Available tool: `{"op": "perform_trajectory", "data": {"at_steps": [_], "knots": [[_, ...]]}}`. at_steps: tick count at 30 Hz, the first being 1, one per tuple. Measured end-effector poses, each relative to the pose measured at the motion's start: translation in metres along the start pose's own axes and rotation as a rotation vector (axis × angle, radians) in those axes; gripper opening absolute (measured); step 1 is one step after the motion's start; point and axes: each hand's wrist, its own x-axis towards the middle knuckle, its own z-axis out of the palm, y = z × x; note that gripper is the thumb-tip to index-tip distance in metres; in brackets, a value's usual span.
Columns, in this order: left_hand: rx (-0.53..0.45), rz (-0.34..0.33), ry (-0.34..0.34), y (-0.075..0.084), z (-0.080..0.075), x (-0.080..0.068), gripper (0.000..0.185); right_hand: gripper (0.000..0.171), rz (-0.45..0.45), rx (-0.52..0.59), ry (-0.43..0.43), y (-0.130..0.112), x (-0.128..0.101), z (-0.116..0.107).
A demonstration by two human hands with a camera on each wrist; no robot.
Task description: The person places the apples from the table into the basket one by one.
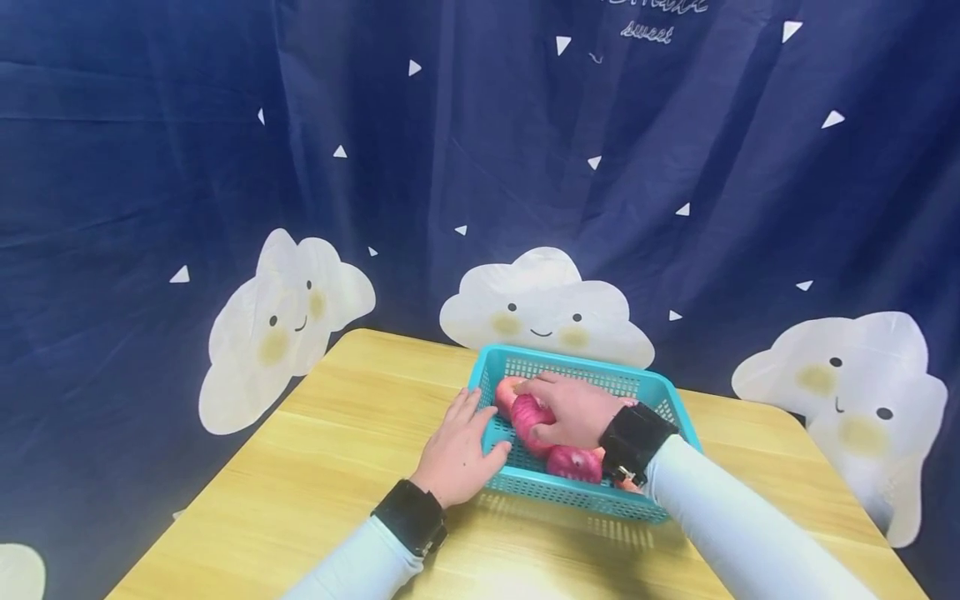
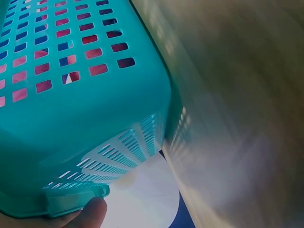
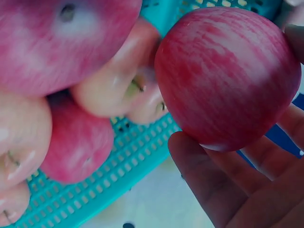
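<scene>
A turquoise plastic basket [image 1: 600, 498] with a lattice of holes holds several red and yellowish apples. My right hand [image 1: 573, 408] reaches into it and grips a red streaked apple [image 3: 228, 78] between thumb and fingers. Close by lie a large red apple [image 3: 61, 42], a yellowish-red apple [image 3: 109, 76] and a smaller red one [image 3: 80, 142]. In the head view a dark red apple [image 1: 574, 463] shows under the right wrist. My left hand [image 1: 457, 454] rests with spread fingers at the basket's left rim. The left wrist view shows a fingertip [image 2: 94, 211] against the basket's edge.
The basket stands on a light wooden table [image 1: 337, 433], near its far edge. Behind hangs a dark blue curtain [image 1: 510, 167] with white triangles and smiling clouds. Black bands [image 1: 411, 518] circle both wrists, over pale blue sleeves.
</scene>
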Motion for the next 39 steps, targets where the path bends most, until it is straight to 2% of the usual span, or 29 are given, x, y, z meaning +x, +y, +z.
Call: {"op": "perform_trajectory", "data": {"at_steps": [10, 17, 27, 39], "knots": [[-0.022, -0.015, 0.014, 0.0, 0.002, -0.001, 0.066, 0.06, -0.125, -0.056, -0.026, -0.013, 0.018, 0.02], [-0.022, -0.022, -0.001, -0.001, 0.002, 0.0, 0.07, 0.061, -0.109, -0.044, -0.032, -0.013, 0.025, 0.026], [-0.025, -0.007, 0.024, -0.003, 0.001, 0.001, 0.068, 0.063, -0.095, -0.08, -0.071, -0.016, 0.035, 0.03], [-0.023, 0.005, 0.025, -0.006, 0.003, 0.001, 0.064, 0.048, -0.139, -0.107, -0.105, -0.017, 0.043, 0.044]]}}
